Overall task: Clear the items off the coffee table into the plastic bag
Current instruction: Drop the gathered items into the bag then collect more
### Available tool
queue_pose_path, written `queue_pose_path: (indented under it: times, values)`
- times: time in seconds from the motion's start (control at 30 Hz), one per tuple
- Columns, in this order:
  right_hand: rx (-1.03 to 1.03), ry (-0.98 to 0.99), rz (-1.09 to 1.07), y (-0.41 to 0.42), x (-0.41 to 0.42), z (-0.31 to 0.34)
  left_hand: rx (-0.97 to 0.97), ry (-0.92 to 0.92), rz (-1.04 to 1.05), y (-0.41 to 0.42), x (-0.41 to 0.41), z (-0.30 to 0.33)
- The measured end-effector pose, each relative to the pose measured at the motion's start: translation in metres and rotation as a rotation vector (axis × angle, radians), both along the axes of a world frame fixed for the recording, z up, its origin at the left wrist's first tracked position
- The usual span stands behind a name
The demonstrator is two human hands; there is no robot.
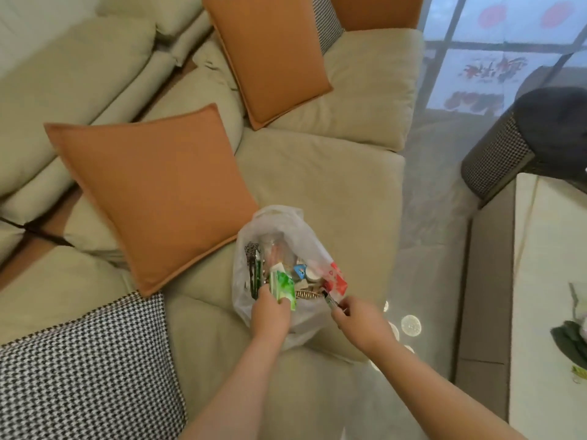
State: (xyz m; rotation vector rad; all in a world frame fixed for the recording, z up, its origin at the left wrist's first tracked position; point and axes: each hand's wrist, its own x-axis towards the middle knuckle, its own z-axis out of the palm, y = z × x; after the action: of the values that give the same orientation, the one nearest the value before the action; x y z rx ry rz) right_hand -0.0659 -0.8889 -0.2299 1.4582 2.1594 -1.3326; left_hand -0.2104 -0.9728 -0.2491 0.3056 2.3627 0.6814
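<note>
Plastic bag (282, 274) sits on the sofa seat (333, 185), lower centre of the frame, mouth open upward and toward the hands, already holding mixed small items. Left hand (270, 315) is at the bag's near rim, fingers curled round a green packet (281, 289) that stands partly inside the mouth. Right hand (359, 322) is just right of the bag, pinching a thin dark object (330, 301), probably a pen; hard to tell. Its long axis points up-left into the bag. Both hands are at the opening, left nearer. Coffee table (546, 281) is at the right edge, something dark green still on it. No writing readable; red print on the bag is blurred.
</note>
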Motion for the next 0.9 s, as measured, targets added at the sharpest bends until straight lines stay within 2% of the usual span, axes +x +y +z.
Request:
queue_pose_path:
  times: [0.2,0.43,0.67,0.9]
  values:
    - [0.105,-0.008,0.074,0.002,-0.07,-0.026,-0.036,0.024,0.046,-0.008,-0.052,-0.02]
    - [0.168,-0.035,0.092,0.019,-0.113,-0.04,-0.062,0.054,-0.037,0.008,-0.094,-0.033]
    - [0.108,-0.101,0.173,0.013,-0.093,-0.058,-0.135,0.107,-0.181,0.02,-0.077,-0.03]
    - [0.089,-0.082,0.115,0.021,-0.059,-0.048,-0.181,0.218,-0.475,0.03,-0.055,-0.021]
